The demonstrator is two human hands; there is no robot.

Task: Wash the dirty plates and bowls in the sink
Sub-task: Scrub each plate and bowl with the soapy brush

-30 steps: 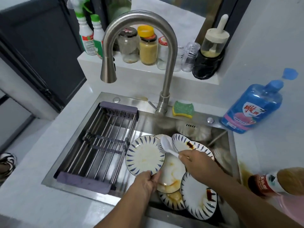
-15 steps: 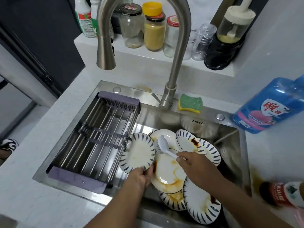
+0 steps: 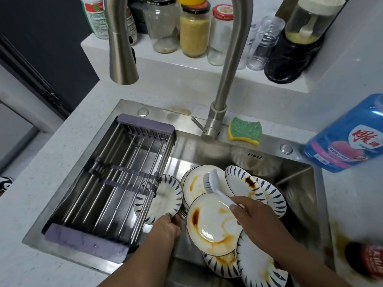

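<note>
Several dirty plates lie stacked in the steel sink (image 3: 298, 177); some are plain white with brown sauce stains (image 3: 211, 224), others have blue-striped rims (image 3: 244, 181). My left hand (image 3: 167, 226) grips the near rim of a blue-striped plate (image 3: 163, 197), held low and partly under the drying rack's edge. My right hand (image 3: 255, 216) holds the handle of a white dish brush (image 3: 213, 183), whose bristle head hovers over the stained white plates.
A purple-ended metal drying rack (image 3: 116, 183) spans the sink's left half. The tall faucet (image 3: 124, 50) arches above. A green-yellow sponge (image 3: 245, 130) sits behind the sink. A blue detergent bottle (image 3: 348, 135) and a sauce bottle (image 3: 366, 259) stand on the right. Jars line the back ledge.
My left hand has lowered the striped plate from upright down to the left, under the rack's edge. The brush has stayed over the white plates. The view has moved closer.
</note>
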